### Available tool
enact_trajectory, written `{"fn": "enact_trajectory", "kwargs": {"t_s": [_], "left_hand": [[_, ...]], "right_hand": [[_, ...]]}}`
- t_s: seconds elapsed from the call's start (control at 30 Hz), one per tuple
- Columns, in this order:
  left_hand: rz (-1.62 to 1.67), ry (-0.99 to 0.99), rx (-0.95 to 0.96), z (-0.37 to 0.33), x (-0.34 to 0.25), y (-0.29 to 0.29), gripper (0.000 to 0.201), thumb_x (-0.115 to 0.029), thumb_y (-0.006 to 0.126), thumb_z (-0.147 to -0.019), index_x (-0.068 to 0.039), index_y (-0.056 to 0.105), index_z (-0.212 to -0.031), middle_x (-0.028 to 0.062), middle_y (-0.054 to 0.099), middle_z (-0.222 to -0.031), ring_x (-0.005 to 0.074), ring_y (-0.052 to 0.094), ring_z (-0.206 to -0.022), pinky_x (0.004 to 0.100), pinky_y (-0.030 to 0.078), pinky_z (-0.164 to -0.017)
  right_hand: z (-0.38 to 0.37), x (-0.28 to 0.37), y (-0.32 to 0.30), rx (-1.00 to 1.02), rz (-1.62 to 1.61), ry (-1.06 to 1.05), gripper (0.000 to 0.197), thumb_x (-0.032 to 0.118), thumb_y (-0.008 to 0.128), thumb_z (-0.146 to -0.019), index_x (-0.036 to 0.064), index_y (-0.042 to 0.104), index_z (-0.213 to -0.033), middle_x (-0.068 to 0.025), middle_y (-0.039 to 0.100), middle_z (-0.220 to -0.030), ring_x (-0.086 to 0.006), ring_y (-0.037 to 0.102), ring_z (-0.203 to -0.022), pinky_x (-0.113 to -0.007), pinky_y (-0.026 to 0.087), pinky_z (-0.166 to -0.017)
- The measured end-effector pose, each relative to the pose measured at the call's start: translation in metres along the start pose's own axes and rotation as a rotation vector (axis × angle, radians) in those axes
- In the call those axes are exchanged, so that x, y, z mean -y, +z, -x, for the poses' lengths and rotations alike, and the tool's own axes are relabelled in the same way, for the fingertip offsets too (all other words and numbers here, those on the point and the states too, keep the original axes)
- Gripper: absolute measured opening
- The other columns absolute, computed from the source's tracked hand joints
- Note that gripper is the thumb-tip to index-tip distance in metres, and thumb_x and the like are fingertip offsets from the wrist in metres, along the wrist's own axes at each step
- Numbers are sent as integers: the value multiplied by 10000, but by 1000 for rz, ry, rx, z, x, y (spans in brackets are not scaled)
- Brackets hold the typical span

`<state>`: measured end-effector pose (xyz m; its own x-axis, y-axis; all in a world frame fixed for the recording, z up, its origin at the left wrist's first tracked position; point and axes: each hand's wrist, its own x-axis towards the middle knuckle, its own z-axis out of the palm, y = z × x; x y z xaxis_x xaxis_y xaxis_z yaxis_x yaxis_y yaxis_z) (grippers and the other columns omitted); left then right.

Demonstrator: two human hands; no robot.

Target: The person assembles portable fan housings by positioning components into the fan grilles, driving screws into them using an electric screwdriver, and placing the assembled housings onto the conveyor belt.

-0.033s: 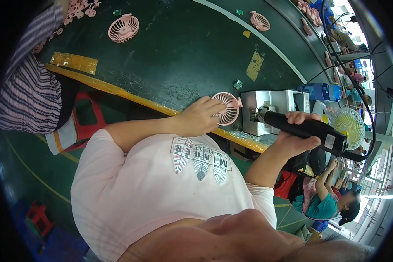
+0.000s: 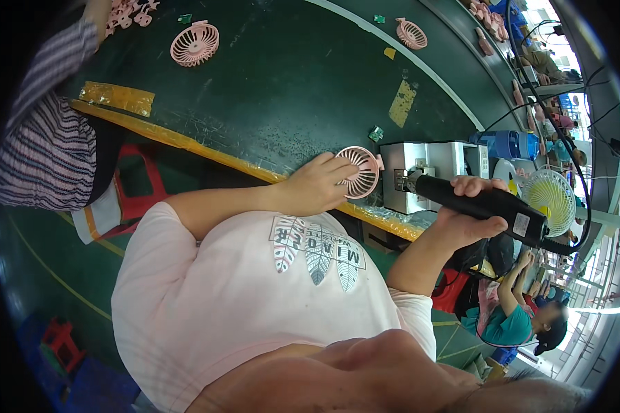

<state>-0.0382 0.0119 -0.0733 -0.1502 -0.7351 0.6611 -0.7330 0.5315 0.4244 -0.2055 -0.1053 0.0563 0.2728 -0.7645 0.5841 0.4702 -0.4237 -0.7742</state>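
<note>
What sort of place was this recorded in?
Probably a factory assembly area: the right hand grips a corded black handheld tool, matching pink slotted round parts lie on a green worktop, and a co-worker in teal is nearby.

The left hand [image 2: 317, 186] rested its fingers over a pink round grille [image 2: 369, 177] mid-frame while the right hand [image 2: 460, 230] gripped a black handheld tool [image 2: 482, 204].
The tool's tip pointed left at a silver box [image 2: 449, 157] right of centre; contact could not be told. A small green part [image 2: 375, 133] lay just above the grille, a second grille [image 2: 194, 45] lay at upper left, and a white-caged fan [image 2: 556, 199] stood at the right.
</note>
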Motion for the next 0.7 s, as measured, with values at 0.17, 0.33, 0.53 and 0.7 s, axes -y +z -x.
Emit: {"fn": "enact_trajectory", "kwargs": {"t_s": [0.17, 0.33, 0.53, 0.7], "left_hand": [[37, -25, 35, 0, 2, 5, 196, -142, 676, -636, -12, 563, -731, 137, 499, -1070, 273, 451, -1047, 388, 352, -851], [10, -22, 25, -2, 1, 1, 206, -146, 649, -643, 6, 595, -771, 105, 520, -1017, 224, 469, -980, 345, 361, -820], [11, -29, 18, -4, -1, 0, 229, -148, 646, -648, 11, 584, -801, 88, 522, -989, 213, 472, -970, 333, 363, -811], [8, -23, 5, -4, -1, 0, 224, -157, 643, -655, 10, 588, -794, 88, 530, -970, 211, 474, -965, 331, 364, -810]], "right_hand": [[17, -13, 7, 63, -151, 69, 712, 697, 503, -668, 86, 460, -1030, -37, 486, -654, -164, 457, -568, -314, 392, -587], [34, -30, 20, 139, -126, 89, 719, 684, 517, -670, 66, 432, -1028, -52, 474, -646, -178, 473, -552, -326, 409, -570], [43, -40, 26, 199, -99, 81, 718, 611, 597, -659, 18, 407, -1015, -83, 499, -659, -199, 506, -556, -326, 443, -567], [46, -45, 28, 194, -127, 99, 730, 566, 653, -639, -12, 401, -1006, -103, 516, -663, -210, 526, -568, -329, 460, -584]]}}
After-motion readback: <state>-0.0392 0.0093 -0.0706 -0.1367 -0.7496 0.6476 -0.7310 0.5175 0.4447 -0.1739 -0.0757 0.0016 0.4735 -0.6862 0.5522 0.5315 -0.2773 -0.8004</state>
